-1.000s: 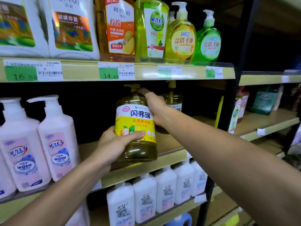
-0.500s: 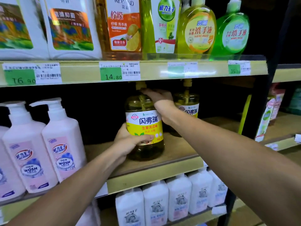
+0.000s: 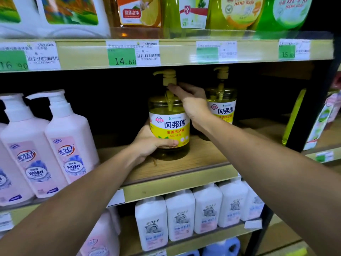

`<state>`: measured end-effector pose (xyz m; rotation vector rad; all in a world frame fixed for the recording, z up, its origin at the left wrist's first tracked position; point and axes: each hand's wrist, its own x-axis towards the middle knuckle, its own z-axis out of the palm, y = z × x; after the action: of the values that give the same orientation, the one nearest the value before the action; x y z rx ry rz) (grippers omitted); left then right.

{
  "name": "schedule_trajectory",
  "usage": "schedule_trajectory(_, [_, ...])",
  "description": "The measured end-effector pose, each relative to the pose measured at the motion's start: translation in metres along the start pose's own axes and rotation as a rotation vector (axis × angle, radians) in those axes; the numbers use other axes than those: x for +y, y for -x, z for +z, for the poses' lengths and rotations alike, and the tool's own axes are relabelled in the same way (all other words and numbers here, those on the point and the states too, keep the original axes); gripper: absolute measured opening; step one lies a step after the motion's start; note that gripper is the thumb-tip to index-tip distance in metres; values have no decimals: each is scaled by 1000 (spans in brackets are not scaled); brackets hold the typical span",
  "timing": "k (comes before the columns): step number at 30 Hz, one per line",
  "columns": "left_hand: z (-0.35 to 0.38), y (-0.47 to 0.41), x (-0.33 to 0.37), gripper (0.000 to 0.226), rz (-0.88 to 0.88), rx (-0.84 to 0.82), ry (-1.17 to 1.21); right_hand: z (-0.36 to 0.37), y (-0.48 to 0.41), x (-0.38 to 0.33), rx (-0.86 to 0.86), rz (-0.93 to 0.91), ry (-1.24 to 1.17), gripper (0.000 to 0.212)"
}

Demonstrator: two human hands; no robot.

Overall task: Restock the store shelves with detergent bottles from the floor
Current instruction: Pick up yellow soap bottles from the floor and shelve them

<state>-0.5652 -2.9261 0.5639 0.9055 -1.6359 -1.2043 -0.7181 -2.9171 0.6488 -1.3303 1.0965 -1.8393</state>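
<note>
- While both hands are on the detergent bottle (image 3: 168, 126), it stands upright on the middle shelf (image 3: 184, 174), set back from the front lip with its label facing out.
- Left hand (image 3: 149, 143) grip: clenched round the lower body, thumb across the bottom of the yellow label, fingers out of sight behind.
- Right hand (image 3: 191, 102) grip: fingers curled round the neck just under the pump head (image 3: 167, 76). The wrist passes in front of a second bottle (image 3: 223, 108) of the same kind, which stands just beside it, to the right and further back.
- The base looks seated on the board, but the left hand and the dim light hide its near-left edge, so flat contact is probable, not confirmed.
- Step, as I read it: final positioning, then let go. This bottle is nearly done; any stock on the floor is out of view.
- Risk 1: the pump head looks close under the upper shelf (image 3: 175, 52). Any lift while sliding the bottle back could knock the spout on that edge and tip it.
- Risk 2: the right wrist is at or near the second bottle. Pulling the arm out sideways could drag that bottle over, so it is safer to withdraw straight back.
- Risk 3: releasing the neck first, with the base not flat, would leave a tall bottle rocking.
- Risk 4: the pink pump bottles (image 3: 70, 137) are well apart on the left. Only a careless left elbow would reach them, so low concern.
</note>
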Motion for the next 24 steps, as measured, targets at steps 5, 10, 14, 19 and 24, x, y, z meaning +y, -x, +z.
schedule_trajectory(5, [-2, -12, 0, 98, -29, 64, 4, 4, -8, 5, 8, -3, 89, 42])
schedule_trajectory(10, [4, -28, 3, 105, 6, 167, -141, 11, -24, 10, 47, 3, 267, 49])
schedule_trajectory(14, [7, -30, -12, 104, 3, 200, -118, 15, -31, 15, 56, -9, 355, 53])
schedule_trajectory(19, [10, -29, -18, 100, -28, 232, -119, 14, -29, 14, 40, 10, 340, 52])
schedule_trajectory(24, [15, 1, 10, 88, -96, 316, -234, 7, 0, 4, 60, -40, 391, 45])
